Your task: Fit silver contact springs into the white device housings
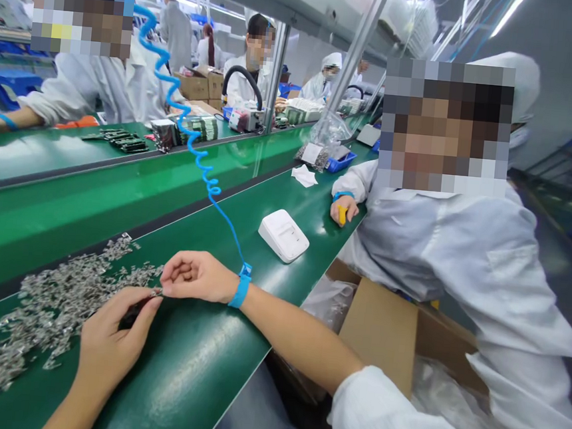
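A spread-out heap of small shiny metal pieces lies on the green work surface. At the heap's near right edge, my left hand pinches a tiny metal piece between thumb and fingertips. My right hand meets it there, its thumb and forefinger closed at the same piece and its other fingers curled. A blue wrist strap with a coiled blue cord circles my right wrist. Something dark shows within my left hand, too shaded to make out.
A white wedge-shaped device stands beyond my right hand. A co-worker in a white coat sits close on the right, holding something yellow. An open cardboard box is below the table edge. Further back lie a bag of parts and circuit boards.
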{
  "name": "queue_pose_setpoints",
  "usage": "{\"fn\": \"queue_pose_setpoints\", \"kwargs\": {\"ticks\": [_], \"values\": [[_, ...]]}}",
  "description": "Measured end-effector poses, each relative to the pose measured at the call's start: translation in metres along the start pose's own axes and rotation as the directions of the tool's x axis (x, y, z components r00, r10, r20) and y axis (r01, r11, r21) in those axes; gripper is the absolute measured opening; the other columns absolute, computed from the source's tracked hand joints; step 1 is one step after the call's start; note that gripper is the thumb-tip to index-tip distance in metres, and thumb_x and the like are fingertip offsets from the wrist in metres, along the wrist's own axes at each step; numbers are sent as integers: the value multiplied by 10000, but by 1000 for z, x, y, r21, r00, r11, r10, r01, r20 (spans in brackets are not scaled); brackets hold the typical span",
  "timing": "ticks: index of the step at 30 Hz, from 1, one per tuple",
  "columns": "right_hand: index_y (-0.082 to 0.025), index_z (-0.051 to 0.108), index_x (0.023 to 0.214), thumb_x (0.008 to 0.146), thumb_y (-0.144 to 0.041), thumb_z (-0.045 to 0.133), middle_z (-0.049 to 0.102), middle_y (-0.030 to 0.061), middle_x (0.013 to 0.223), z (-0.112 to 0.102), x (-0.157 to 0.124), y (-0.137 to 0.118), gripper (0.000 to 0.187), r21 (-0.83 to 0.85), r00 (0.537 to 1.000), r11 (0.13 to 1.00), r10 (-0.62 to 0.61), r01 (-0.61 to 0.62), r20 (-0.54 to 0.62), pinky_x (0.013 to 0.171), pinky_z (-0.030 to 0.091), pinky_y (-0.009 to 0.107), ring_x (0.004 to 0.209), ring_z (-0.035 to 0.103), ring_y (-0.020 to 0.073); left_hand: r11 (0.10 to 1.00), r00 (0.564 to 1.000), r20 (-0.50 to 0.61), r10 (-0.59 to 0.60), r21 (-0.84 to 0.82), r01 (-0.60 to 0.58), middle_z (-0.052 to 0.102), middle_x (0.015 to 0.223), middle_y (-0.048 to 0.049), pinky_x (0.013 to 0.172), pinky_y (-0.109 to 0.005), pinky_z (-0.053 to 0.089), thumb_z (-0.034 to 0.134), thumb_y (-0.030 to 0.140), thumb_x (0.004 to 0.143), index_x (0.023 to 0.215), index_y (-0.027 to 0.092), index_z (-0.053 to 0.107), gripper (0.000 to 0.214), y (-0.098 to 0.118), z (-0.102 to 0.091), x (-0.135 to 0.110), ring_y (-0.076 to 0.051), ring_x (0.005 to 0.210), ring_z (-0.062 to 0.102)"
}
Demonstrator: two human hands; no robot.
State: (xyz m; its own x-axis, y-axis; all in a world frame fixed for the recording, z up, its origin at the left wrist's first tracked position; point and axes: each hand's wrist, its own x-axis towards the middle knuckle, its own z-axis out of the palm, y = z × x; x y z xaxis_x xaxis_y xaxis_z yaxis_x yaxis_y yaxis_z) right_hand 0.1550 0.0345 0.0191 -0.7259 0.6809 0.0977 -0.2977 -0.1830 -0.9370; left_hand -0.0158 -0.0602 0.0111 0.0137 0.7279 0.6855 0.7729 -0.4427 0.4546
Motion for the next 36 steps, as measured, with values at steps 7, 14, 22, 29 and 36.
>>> {"fn": "queue_pose_setpoints", "kwargs": {"ticks": [7, 14, 22, 29, 36], "values": [[-182, 660, 872, 550, -376, 944, 671, -8, 842, 0, 0, 2, 472, 4, 999, 1000, 24, -24, 21, 743, 507, 235, 754, 617, 96, 1000, 1000, 1, -9, 24, 9, 726, 838, 14, 628, -235, 505, 598, 445, 938, 897, 250, 668, 212, 0, -1, 1, -143, 693, 668], [-185, 649, 856, 491, -363, 962, 667, -12, 823, 2, 1, 1, 513, 8, 999, 1000, 4, -4, -40, 748, 510, 239, 735, 607, 96, 999, 999, -17, -27, 43, 28, 714, 796, 11, 624, -248, 488, 595, 413, 928, 898, 236, 674, 196, -1, 1, 1, -142, 662, 652], [-182, 634, 850, 636, -384, 885, 646, -19, 807, 9, -5, 2, 387, -120, 988, 989, -98, 84, -117, 698, 505, 242, 692, 585, 94, 992, 992, 30, -121, -31, 122, 690, 735, -9, 646, -265, 484, 545, 306, 932, 834, 204, 647, 174, 12, -3, -3, -142, 667, 630], [-191, 618, 859, 726, -299, 810, 626, -7, 805, 7, -9, 3, 258, -193, 977, 969, -182, 157, -115, 649, 475, 246, 681, 553, 100, 994, 995, 47, -82, -63, 85, 657, 772, -8, 656, -263, 441, 517, 241, 963, 882, 195, 626, 144, 14, 0, -5, -128, 689, 582], [-194, 637, 875, 742, -300, 797, 631, 6, 834, 7, -10, 1, 233, -232, 973, 959, -193, 161, -123, 692, 501, 269, 725, 572, 116, 1000, 998, 57, -27, 4, 27, 619, 753, -6, 698, -287, 422, 484, 238, 971, 836, 199, 607, 187, 14, 1, -6, -135, 702, 553]]}}
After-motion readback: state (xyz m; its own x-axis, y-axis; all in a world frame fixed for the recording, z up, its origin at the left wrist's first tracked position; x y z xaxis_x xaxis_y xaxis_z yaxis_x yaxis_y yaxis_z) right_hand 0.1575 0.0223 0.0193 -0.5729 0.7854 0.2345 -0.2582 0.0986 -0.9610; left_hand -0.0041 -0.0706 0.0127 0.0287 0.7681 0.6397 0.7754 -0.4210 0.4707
